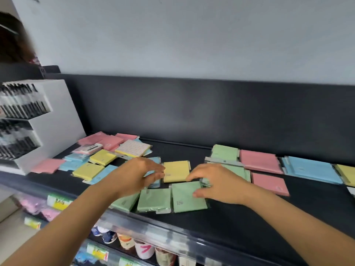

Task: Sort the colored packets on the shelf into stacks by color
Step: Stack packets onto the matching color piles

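Both forearms reach forward over the black shelf (249,217). The left hand (138,175) lies palm down with its fingers stretched nearly straight and holds nothing; its fingertips (160,170) meet the left edge of a yellow packet (175,170). The right hand (217,185) hovers palm down, its thumb resting on a green packet (187,198) and its fingers bent toward the yellow packet's lower right corner. The blur hides whether it grips anything.

The packets are flat, square and film-wrapped. Two more green packets (153,200) lie in a row left of the one under the thumb. A mixed pile (99,156) of pink, blue and yellow sits at the left. At the right lie a green stack (224,152), a pink stack (259,162), a blue stack (311,169) and a yellow stack (346,173).
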### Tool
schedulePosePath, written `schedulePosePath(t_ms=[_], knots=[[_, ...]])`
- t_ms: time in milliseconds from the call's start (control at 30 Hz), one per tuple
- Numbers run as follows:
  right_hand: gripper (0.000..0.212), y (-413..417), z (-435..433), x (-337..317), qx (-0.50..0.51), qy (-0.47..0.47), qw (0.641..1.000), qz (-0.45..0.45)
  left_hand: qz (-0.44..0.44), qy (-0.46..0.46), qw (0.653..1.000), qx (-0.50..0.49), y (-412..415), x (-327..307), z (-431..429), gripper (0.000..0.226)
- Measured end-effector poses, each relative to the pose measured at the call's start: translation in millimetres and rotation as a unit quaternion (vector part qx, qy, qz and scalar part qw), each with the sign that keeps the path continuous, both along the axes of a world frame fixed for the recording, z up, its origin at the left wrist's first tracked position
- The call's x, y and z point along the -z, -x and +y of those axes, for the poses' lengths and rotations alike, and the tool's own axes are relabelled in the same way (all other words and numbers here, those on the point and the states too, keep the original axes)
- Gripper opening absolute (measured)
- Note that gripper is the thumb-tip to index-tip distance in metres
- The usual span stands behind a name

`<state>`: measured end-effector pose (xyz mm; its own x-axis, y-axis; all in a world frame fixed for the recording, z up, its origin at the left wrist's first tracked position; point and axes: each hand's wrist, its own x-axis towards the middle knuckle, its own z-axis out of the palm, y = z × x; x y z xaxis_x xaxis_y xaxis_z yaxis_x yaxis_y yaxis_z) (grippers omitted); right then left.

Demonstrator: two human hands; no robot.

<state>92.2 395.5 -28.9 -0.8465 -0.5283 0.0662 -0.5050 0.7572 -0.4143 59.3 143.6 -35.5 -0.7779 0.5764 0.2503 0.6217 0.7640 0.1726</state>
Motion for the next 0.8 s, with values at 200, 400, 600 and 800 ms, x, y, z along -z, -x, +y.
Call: schedulePosePath(t_ms=[200,400,600,800], knots=[[0.071,-11.2,-37.4,7.5,0.060,-0.168,0.982,-0.055,-0.084,0.056,0.994,0.043,-8.9,7.9,-34.9,0.080],[0.061,-21.2,-63.0,9.8,0.146,-0.216,0.964,-0.055,-0.030,0.066,0.989,0.128,-5.2,20.0,-52.6,0.071],[0.018,-36.6,-83.3,15.3,0.187,-0.215,0.957,-0.054,0.000,0.141,0.983,0.115,-5.3,25.0,-34.2,0.071],[0.019,-51.1,-103.7,21.2,0.251,-0.221,0.942,-0.028,0.020,0.152,0.981,0.120,-3.8,24.3,-31.3,0.045]])
